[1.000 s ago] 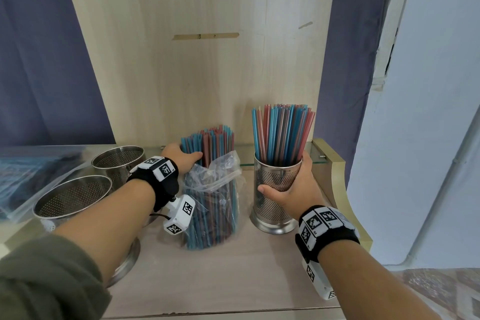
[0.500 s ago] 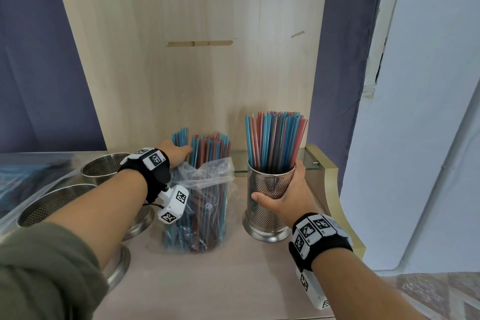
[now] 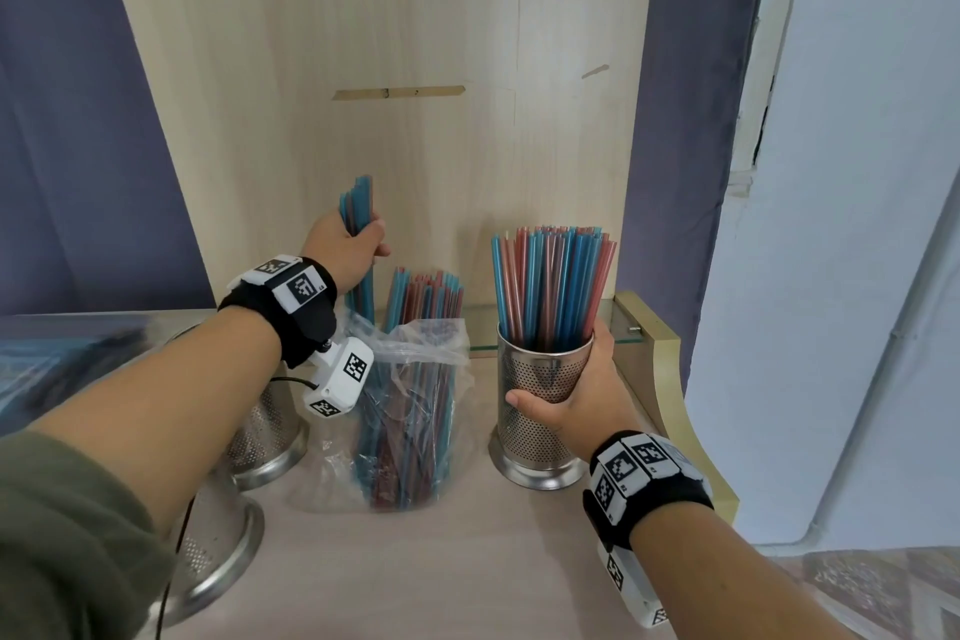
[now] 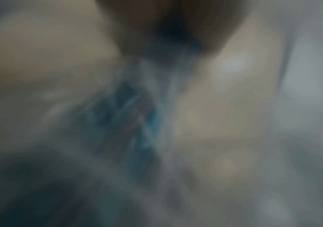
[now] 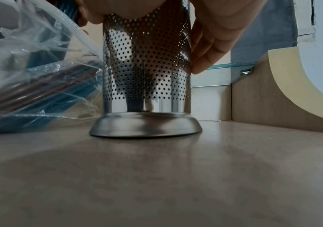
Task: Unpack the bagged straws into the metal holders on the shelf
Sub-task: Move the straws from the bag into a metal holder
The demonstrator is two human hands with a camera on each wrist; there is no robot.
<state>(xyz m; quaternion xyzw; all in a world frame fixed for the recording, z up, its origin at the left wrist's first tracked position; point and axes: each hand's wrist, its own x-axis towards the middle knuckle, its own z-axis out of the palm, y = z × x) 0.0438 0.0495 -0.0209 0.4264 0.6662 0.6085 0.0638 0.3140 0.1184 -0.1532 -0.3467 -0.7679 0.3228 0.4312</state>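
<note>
— Where do we have our hands?

— Our right hand point(image 3: 582, 392) is wrapped around the perforated metal holder point(image 3: 540, 411), thumb across the front and fingers point(image 5: 205, 50) on its far side. The holder stands upright on the wooden shelf point(image 3: 467, 566), its flared base flat on the board, and it is packed with blue and red straws point(image 3: 550, 286) standing on end.

— And our left?

— Our left hand point(image 3: 345, 250) is clenched on a small bunch of blue and red straws point(image 3: 358, 224), held upright above and to the left of the holder, their lower ends reaching down to the mouth of the clear plastic bag point(image 3: 410, 395).

— Where is that bag?

— Just left of the holder, standing on the shelf, open at the top, with the rest of the straws point(image 3: 423, 307) poking out of it.

— Other holders?

— Two more perforated metal holders point(image 3: 265, 442) sit further left of the bag, partly hidden by our left forearm; we cannot tell what is inside them. Our left wrist view is too blurred to add anything.
</note>
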